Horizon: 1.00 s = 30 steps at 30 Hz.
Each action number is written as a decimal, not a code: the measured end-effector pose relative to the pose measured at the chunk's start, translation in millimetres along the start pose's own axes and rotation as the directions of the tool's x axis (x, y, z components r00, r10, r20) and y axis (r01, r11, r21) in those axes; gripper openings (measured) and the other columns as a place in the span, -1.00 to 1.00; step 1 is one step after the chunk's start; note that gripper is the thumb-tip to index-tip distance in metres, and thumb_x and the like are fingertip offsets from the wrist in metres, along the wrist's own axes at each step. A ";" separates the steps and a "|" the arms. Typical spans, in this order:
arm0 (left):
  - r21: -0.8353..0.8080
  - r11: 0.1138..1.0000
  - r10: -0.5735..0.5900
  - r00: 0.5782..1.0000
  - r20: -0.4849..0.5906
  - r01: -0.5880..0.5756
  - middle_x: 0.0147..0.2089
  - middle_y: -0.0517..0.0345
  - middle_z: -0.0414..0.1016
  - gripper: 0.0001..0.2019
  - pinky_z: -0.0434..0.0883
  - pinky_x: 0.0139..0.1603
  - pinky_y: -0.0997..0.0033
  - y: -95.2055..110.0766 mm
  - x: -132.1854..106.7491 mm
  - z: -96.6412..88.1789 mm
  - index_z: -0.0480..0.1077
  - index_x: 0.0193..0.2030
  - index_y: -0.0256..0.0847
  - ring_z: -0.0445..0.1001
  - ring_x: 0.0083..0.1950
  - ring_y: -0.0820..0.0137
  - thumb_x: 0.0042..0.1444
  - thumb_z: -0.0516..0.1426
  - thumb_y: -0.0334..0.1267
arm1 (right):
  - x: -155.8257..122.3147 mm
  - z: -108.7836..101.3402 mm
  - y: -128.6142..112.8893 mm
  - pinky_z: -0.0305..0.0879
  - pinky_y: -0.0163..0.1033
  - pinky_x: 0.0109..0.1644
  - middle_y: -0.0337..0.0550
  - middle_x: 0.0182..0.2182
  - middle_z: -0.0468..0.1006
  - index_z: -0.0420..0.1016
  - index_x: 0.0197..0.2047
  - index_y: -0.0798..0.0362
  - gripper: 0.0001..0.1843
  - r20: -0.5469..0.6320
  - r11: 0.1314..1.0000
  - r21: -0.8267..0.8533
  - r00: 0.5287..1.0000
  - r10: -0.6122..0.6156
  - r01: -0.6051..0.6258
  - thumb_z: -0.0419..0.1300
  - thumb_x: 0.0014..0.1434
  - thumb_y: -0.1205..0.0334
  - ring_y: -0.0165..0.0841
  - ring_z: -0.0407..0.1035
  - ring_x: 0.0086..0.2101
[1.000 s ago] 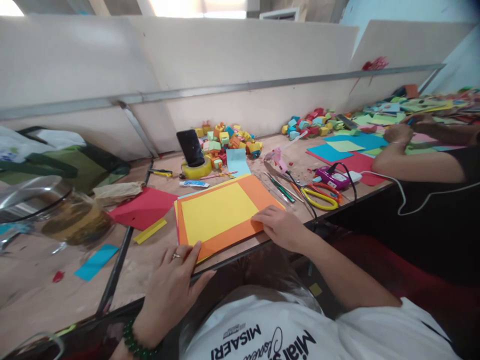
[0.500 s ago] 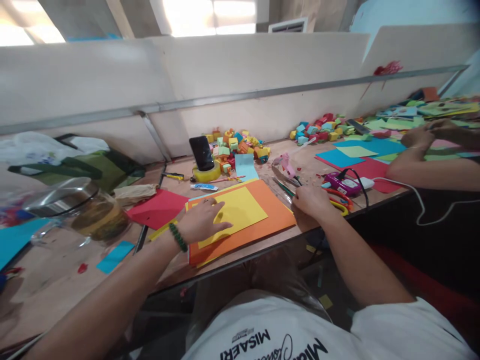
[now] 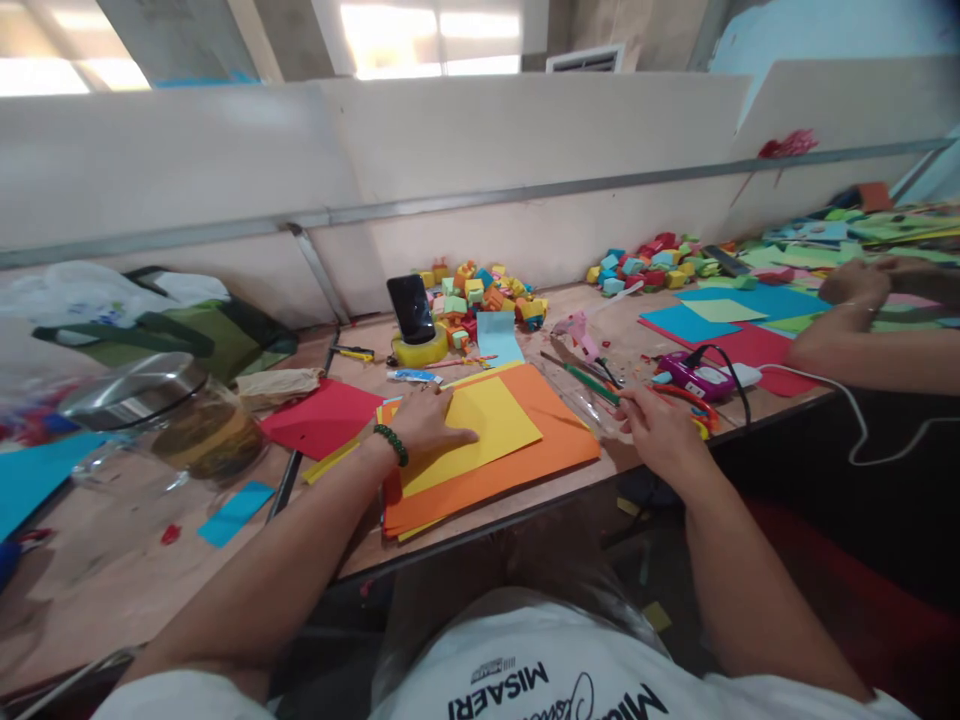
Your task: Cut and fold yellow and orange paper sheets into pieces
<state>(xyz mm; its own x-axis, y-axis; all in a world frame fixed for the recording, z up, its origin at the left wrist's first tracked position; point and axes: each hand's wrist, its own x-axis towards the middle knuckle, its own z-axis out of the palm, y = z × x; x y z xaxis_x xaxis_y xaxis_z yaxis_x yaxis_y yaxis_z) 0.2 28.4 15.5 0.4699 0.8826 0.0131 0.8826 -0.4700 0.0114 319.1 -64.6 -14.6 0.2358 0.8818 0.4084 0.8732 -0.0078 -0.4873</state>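
Note:
My left hand [image 3: 426,420], with a green bead bracelet on its wrist, lies open with fingers apart on a yellow paper sheet [image 3: 499,425]. That sheet rests on orange paper [image 3: 559,425], with more sheets beneath. My right hand [image 3: 664,430] is closed in a pinch at the near end of a slim green-handled tool [image 3: 592,384]. The tool's narrow dark tip points away to the left, low over the table; its exact kind is unclear. Beyond it lies a pink glue gun [image 3: 576,332]. Orange-handled scissors [image 3: 694,405] lie just behind my right hand.
A phone [image 3: 411,308] leans on a yellow tape roll [image 3: 420,348]. Small coloured paper blocks [image 3: 487,292] are heaped behind. At left stands a glass jug [image 3: 202,430]. A purple power adapter [image 3: 697,375] with cables sits at right, near another person's hands [image 3: 859,285].
My right hand has shifted right and pinches the green-handled tool's end, now more plainly seen. My left hand stays on the yellow sheet. The view has shifted slightly.

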 end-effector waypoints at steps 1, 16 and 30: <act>-0.019 1.000 -0.001 1.000 0.001 0.001 0.12 -0.31 0.37 -0.23 0.25 0.12 -0.06 -0.7 1.1 0.3 0.36 0.12 -0.29 0.32 0.15 -0.17 -0.08 0.17 0.29 | -4.2 0.5 -0.6 0.27 -0.20 -0.38 -0.08 -0.47 0.57 0.43 -0.22 0.04 -0.76 0.019 0.996 0.093 1.000 0.010 -0.012 -0.04 0.21 0.19 -0.24 0.44 -0.48; -0.316 0.949 -0.030 0.988 -0.152 -0.019 -0.21 0.02 0.44 -0.81 0.36 -0.09 0.23 -14.0 19.1 19.1 0.34 -0.26 -0.20 0.41 -0.15 0.23 0.16 0.05 -0.12 | -27.8 4.7 -2.9 0.24 -0.25 -0.37 -0.22 -0.47 0.43 0.40 -0.33 0.00 -0.69 -0.011 0.885 0.461 0.997 0.072 -0.059 0.14 0.05 -0.08 -0.32 0.31 -0.44; -0.449 0.883 -0.019 0.944 -0.330 -0.139 -0.30 0.10 0.37 -0.87 0.36 -0.08 0.22 -15.5 18.3 18.5 0.19 -0.38 -0.13 0.34 -0.21 0.29 0.17 -0.06 -0.21 | -36.5 1.9 2.3 0.26 -0.23 -0.27 -0.11 -0.41 0.52 0.46 -0.31 0.03 -0.58 -0.076 0.955 0.296 0.997 -0.010 0.032 -0.02 0.23 -0.11 -0.27 0.39 -0.36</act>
<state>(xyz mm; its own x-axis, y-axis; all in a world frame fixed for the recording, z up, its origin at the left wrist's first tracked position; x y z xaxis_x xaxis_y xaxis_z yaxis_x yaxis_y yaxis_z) -4.7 51.9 -3.0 0.4211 0.8398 0.3426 0.7061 -0.5406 0.4573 311.6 -95.9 -32.1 0.2590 0.8436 0.4704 0.7150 0.1601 -0.6806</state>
